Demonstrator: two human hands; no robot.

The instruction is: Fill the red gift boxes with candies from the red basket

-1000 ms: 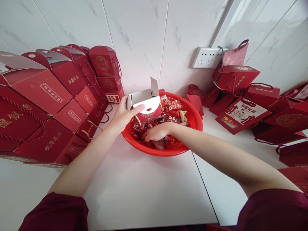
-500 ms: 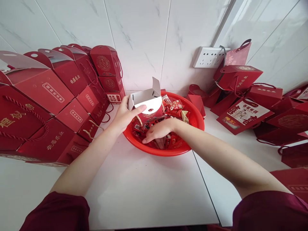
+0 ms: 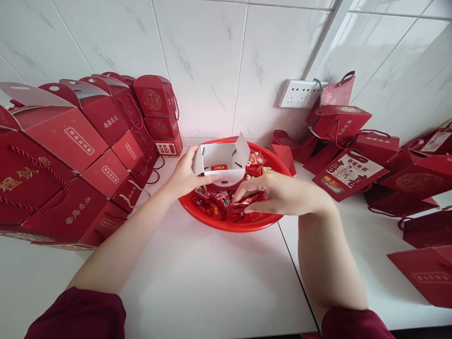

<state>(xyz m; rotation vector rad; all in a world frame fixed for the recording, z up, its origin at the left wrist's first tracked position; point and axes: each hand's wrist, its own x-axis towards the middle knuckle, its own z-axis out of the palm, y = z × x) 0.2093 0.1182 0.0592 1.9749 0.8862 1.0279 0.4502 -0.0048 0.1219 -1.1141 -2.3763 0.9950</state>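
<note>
My left hand [image 3: 190, 174] is closed on the side of an open red gift box [image 3: 212, 166] with a white inside. The box is tipped toward me over the basket, and a red packet [image 3: 219, 167] lies in it. Below is a round red plastic basket [image 3: 226, 227] filled with small wrapped sweets [image 3: 221, 198]. Just right of the box, my right hand [image 3: 273, 192] is above the sweets with its fingers closed around a shiny red wrapped sweet [image 3: 245, 201]. Whether it holds more than one is hidden.
Stacked red gift boxes [image 3: 116, 155] with rope handles line the left side. More red boxes and bags [image 3: 348, 127] crowd the right, one [image 3: 423, 273] near the front. A white power strip [image 3: 300, 93] is on the tiled wall behind. The white table [image 3: 212, 282] has a seam.
My right hand has lifted out of the sweets and turned, now with a red sweet in its fingers. The box has tipped toward me, so its inside shows. The view has shifted slightly.
</note>
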